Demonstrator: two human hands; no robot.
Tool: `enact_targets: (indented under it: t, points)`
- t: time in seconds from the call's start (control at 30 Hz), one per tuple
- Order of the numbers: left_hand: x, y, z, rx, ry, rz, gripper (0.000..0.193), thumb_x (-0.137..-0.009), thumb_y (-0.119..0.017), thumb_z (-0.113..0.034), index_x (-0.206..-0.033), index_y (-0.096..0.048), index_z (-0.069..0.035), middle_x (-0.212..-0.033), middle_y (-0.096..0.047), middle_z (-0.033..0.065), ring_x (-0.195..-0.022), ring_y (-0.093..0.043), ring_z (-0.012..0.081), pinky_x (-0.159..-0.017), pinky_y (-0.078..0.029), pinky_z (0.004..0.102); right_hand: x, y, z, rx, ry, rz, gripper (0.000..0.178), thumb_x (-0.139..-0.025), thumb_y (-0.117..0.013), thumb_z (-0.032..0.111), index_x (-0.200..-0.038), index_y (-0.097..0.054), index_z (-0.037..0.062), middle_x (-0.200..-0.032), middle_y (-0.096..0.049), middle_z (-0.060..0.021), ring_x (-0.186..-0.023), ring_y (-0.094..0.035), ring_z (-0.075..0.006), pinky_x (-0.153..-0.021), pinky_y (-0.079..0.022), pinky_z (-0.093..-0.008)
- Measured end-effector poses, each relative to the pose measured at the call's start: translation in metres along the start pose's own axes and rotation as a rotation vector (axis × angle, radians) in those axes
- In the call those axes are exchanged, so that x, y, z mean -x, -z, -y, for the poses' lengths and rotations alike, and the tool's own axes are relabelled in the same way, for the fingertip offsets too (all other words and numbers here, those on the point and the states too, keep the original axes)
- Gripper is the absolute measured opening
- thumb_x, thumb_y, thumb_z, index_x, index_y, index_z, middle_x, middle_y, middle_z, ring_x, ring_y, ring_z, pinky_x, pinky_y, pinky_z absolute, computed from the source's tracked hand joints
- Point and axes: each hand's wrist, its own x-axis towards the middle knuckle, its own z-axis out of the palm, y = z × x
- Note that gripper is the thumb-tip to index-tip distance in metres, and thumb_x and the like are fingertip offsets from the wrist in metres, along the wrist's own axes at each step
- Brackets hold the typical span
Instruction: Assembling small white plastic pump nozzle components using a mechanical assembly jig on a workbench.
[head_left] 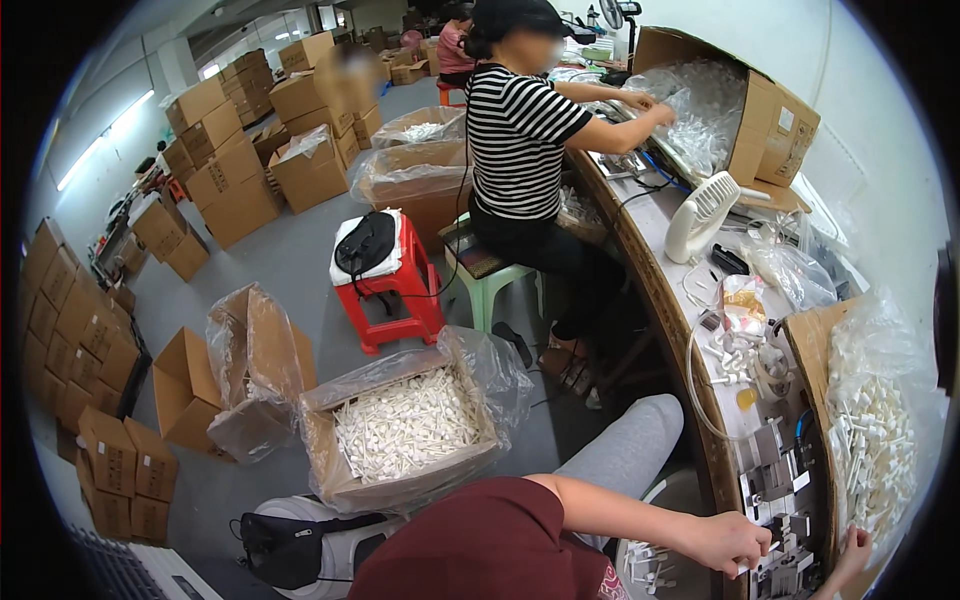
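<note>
My left hand (733,541) rests with curled fingers on the near edge of a grey and white fixture (778,485) on the curved workbench (650,285). What it holds, if anything, is hidden. My right hand (853,555) shows only partly at the lower right edge, beside a bag-lined carton of small white plastic parts (880,440). Its fingers cannot be made out. A small heap of white parts (645,572) lies by my knee.
A person in a striped shirt (518,130) sits further along the bench, reaching into a bag-lined carton (770,120). A white fan (700,215) stands on the bench. On the floor are a carton of white parts (405,425), a red stool (390,295) and stacked cartons (220,165).
</note>
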Motion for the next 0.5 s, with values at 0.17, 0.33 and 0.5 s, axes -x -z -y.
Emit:
enact_targets:
  t: [0.17,0.33,0.5]
  points:
    - [0.001,-0.008,0.0,0.001,-0.031,0.0,0.023,-0.065,-0.081,-0.013,-0.084,-0.071,-0.006,-0.108,-0.062,0.0084,-0.083,-0.067,0.0303,-0.071,-0.053,0.0426,-0.006,-0.001,-0.015,-0.175,0.048,0.005,0.035,-0.093,-0.073,0.036,-0.098,-0.069,0.0014,-0.083,-0.067,-0.0042,-0.076,-0.057,-0.0134,-0.071,-0.047,-0.0295]
    - [0.006,-0.003,0.004,-0.011,-0.015,-0.026,0.021,-0.066,-0.079,-0.013,-0.082,-0.068,-0.007,-0.11,-0.062,0.0096,-0.084,-0.067,0.0321,-0.07,-0.053,0.0427,0.019,-0.012,0.024,-0.062,0.051,-0.004,0.032,-0.093,-0.073,0.034,-0.098,-0.069,0.0025,-0.085,-0.067,-0.002,-0.079,-0.058,-0.0119,-0.074,-0.048,-0.0278]
    - [-0.005,0.01,0.0,-0.132,0.006,-0.059,0.027,-0.07,-0.077,-0.011,-0.096,-0.071,-0.01,-0.12,-0.062,0.0095,-0.095,-0.067,0.0284,-0.079,-0.056,0.039,0.036,-0.007,0.024,-0.24,0.07,-0.091,0.03,-0.092,-0.075,0.027,-0.108,-0.07,0.0018,-0.092,-0.068,-0.0038,-0.086,-0.06,-0.0125,-0.081,-0.049,-0.0276]
